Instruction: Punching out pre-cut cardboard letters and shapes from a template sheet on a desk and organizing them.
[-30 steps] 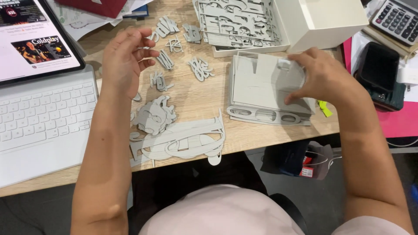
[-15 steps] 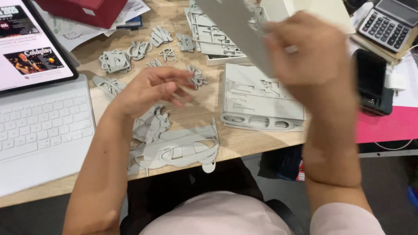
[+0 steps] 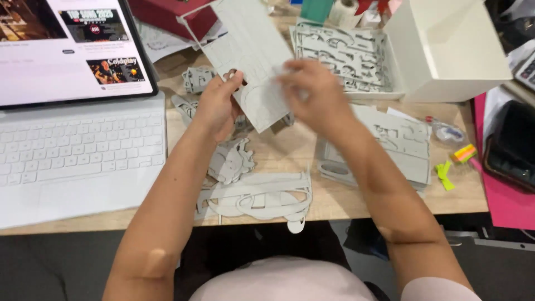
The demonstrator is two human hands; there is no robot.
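Observation:
Both hands hold a grey die-cut cardboard sheet (image 3: pixel 245 56) lifted above the wooden desk (image 3: pixel 312 153). My left hand (image 3: pixel 218 103) grips its lower left edge. My right hand (image 3: pixel 312 95) pinches its right side, blurred by motion. Under my arms lie punched-out grey pieces (image 3: pixel 231 161) and a large leftover cut-out frame (image 3: pixel 262 200) at the desk's front edge. A stack of further grey sheets (image 3: pixel 401 147) lies to the right.
A white keyboard (image 3: pixel 78 145) and a tablet screen (image 3: pixel 67 50) sit at the left. An open white box (image 3: pixel 446 50) holds another die-cut sheet (image 3: pixel 340 53) behind. A red box (image 3: pixel 167 14), a black device (image 3: pixel 510 147) and a pink folder (image 3: pixel 507 200) lie around.
My right hand brought the lifted sheet leftward to the middle. My left hand rose from the loose pieces and took hold of the sheet's edge. The view shifted closer.

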